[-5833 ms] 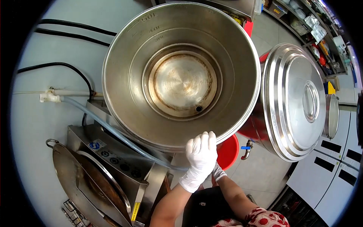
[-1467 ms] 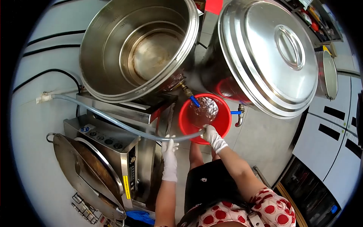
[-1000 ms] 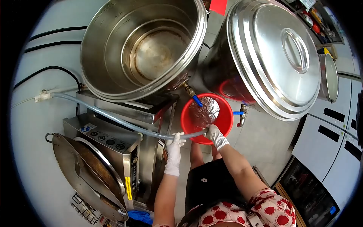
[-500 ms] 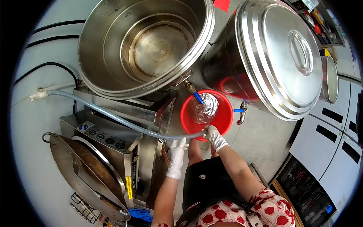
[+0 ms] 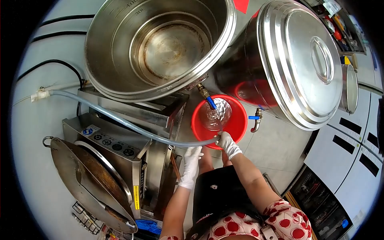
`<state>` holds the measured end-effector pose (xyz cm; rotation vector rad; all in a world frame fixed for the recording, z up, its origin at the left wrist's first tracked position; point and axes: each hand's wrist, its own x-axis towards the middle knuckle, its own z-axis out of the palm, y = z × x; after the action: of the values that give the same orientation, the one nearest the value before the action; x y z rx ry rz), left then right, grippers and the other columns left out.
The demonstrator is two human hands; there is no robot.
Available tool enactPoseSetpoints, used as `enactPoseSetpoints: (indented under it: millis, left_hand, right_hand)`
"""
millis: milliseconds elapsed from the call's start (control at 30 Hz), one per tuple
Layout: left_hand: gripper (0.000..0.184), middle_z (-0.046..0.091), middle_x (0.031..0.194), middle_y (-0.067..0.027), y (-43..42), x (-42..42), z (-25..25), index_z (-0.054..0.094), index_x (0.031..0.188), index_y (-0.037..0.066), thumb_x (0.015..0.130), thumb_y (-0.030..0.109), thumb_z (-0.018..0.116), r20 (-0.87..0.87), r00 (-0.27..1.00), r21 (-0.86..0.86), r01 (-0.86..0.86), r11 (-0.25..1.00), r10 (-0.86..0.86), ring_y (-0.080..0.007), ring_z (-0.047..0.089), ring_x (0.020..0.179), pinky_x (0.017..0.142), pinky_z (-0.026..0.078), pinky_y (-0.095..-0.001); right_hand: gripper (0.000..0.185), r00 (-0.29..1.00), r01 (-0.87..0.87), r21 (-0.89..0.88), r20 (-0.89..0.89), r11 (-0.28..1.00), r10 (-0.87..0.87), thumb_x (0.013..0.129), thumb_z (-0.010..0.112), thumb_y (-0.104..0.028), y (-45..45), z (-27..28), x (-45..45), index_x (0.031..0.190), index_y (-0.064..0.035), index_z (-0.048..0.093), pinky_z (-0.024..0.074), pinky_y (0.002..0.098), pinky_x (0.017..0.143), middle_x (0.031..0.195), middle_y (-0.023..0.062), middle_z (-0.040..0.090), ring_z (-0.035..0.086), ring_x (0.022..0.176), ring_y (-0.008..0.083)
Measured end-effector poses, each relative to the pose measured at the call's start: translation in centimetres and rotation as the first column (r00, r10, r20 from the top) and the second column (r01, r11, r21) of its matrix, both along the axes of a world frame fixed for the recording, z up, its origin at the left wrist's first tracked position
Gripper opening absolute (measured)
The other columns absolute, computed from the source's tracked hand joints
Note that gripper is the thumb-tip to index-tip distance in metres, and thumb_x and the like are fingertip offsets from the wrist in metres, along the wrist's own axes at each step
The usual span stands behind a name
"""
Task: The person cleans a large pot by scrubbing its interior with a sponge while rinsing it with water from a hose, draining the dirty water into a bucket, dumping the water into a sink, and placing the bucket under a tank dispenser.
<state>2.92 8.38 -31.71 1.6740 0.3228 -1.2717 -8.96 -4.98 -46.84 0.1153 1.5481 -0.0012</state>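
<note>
My right hand (image 5: 229, 145), in a white glove, is closed round the end of the grey hose (image 5: 132, 127) at the near rim of the red bucket (image 5: 236, 124). My left hand (image 5: 191, 165), gloved too, is just under the hose; its fingers look extended, and whether it touches the hose is unclear. Inside the bucket is something round and shiny, with rippled reflections. A brass tap with a blue lever (image 5: 211, 102) points from the large open steel pot (image 5: 172, 50) down over the bucket. The pot's brown-stained bottom shows.
A lidded steel barrel (image 5: 308, 60) with its own blue-levered tap (image 5: 256, 117) stands right of the bucket. At left are a steel cooker (image 5: 114, 138) and upright woks (image 5: 80, 176). White cabinets (image 5: 340, 140) line the right. Black cables run along the left wall.
From the pot's rim, my hands have moved to the hose. More recently my left hand has shifted slightly right along the hose. The view has moved a little, and the pot's tap is over the bucket.
</note>
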Motion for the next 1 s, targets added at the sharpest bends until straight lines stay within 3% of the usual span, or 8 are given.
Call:
enactPoseSetpoints:
  millis: [1000]
  left_hand:
    - [0.023, 0.066, 0.094, -0.0045, -0.9, -0.1, -0.5, 0.061, 0.106, 0.004, 0.090, 0.021, 0.060, 0.039, 0.999, -0.003, -0.023, 1.000, 0.023, -0.0095, 0.059, 0.066, 0.060, 0.045, -0.0218]
  right_hand:
    - [0.008, 0.999, 0.017, 0.007, -0.043, 1.000, -0.017, 0.088, 0.047, -0.012, -0.2, 0.3, -0.8, 0.088, -0.0046, 0.049, 0.0433, 0.0394, 0.048, 0.073, 0.0113, 0.056, 0.057, 0.064, 0.0276]
